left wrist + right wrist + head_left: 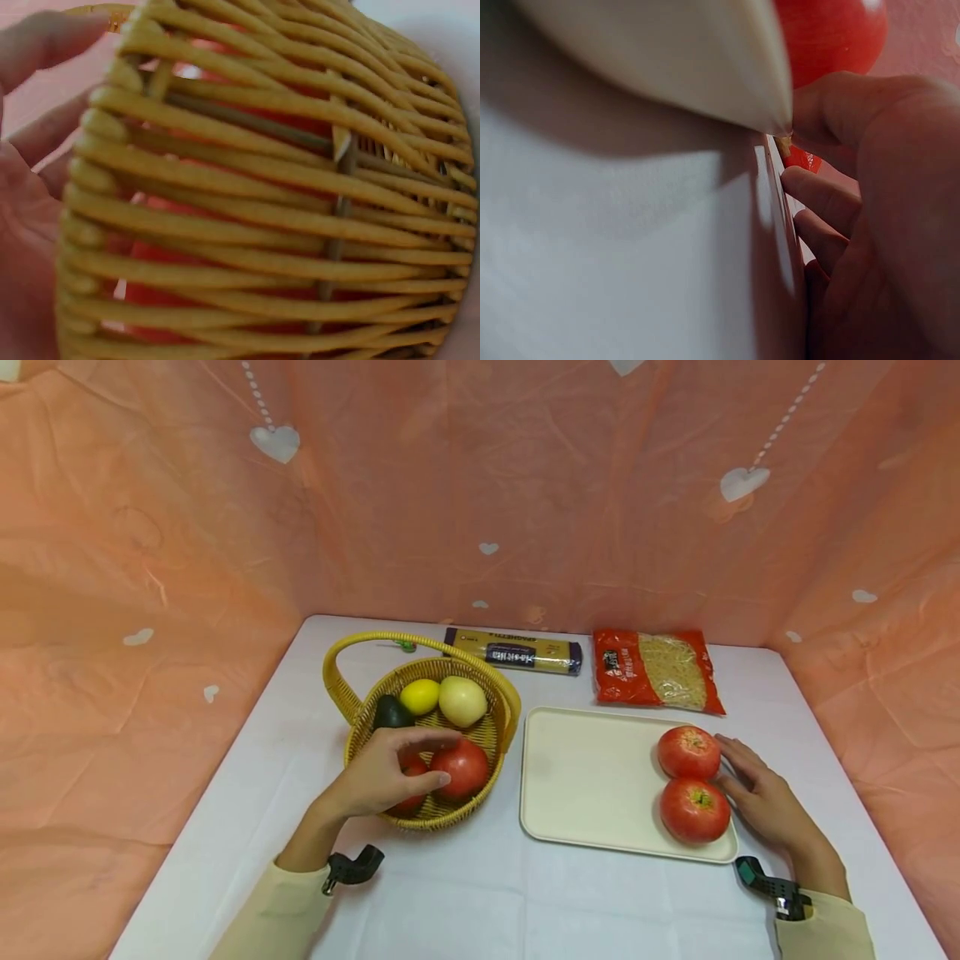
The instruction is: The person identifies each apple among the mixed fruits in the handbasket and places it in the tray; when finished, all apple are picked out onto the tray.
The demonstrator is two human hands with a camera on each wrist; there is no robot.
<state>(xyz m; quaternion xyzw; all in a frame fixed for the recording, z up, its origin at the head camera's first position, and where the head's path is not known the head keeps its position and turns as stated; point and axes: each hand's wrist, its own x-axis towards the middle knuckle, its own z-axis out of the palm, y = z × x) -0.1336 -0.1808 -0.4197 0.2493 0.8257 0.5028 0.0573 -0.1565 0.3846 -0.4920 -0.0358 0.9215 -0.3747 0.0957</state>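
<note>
My left hand (386, 768) reaches over the rim of a yellow wicker basket (352, 752), its thumb and fingers spread about a smooth, round red fruit (465, 770). A second red fruit (408, 789) lies partly hidden beneath that hand. Also in the basket are a lemon (420, 696), a pale yellow round fruit (462, 702) and a dark green avocado (392, 713). My right hand (768, 802) rests at the right edge of a cream tray (588, 777), fingers extended beside two red apples (688, 752). In the right wrist view its thumb (840, 109) lies at the tray's rim.
Behind the basket lies a pack of spaghetti (517, 652). A red-edged bag of pasta (658, 670) lies behind the tray. The basket's handle (412, 639) arches over its back. A small green item (406, 645) sits near the white table's (450, 893) back edge.
</note>
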